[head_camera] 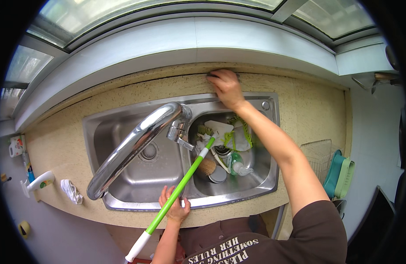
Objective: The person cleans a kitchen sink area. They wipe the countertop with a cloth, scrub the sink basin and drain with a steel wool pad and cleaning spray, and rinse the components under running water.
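My right hand (227, 88) presses at the back of the speckled countertop (150, 86), by the dark seam below the ledge. Its fingers close over a small dark grey pad (212, 76), mostly hidden. At the front rim of the steel double sink (133, 205), my left hand (177, 208) rests with fingers apart. A green mop pole (186, 178) with a white grip passes over that hand, leaning from the right basin. In that basin lie a mop head (241, 138) with green fringe, a brush (205, 130), and a green pump bottle (236, 164).
A chrome faucet (137, 150) arches over the left basin. On the left stand a white spray bottle (42, 181) and a crumpled cloth (71, 192). A wire rack (316, 151) and green plastic containers (344, 178) are on the right. A window ledge (140, 43) runs behind.
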Tool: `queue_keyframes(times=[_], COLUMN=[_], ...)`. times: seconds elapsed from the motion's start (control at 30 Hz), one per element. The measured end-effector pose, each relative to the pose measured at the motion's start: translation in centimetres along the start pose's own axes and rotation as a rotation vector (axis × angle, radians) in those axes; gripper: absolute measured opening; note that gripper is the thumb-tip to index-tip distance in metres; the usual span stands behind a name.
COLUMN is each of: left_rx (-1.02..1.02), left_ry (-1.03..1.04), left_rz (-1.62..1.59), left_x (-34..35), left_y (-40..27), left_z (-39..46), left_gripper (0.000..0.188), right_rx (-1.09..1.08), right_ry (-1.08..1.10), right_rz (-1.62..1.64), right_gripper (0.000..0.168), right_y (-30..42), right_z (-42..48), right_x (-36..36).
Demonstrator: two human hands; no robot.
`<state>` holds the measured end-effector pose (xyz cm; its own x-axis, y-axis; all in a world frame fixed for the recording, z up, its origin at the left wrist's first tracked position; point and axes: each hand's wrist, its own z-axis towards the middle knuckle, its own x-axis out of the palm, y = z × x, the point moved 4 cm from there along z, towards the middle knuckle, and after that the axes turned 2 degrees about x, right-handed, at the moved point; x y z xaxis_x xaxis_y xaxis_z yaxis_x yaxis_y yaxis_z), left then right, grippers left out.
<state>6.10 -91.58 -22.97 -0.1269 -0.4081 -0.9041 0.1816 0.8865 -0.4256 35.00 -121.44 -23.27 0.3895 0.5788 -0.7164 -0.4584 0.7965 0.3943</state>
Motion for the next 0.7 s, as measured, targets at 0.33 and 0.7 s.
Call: queue_keyframes(times=[0.33, 0.7], left_rx=[0.003, 0.023], left_ry=[0.050, 0.068], left_rz=[0.000, 0.046], left_x=[0.4, 0.3], left_y=[0.0, 0.3], left_z=[0.0, -0.2], left_gripper=[0.033, 0.038], right_rx=[-0.041, -0.311], right_ry=[0.351, 0.428], right_rz=[-0.304, -0.059], right_gripper=[0.045, 0.037], right_y=[-2.9, 5.9], right_z=[-1.6, 5.3], right_x=[-2.8, 8.1])
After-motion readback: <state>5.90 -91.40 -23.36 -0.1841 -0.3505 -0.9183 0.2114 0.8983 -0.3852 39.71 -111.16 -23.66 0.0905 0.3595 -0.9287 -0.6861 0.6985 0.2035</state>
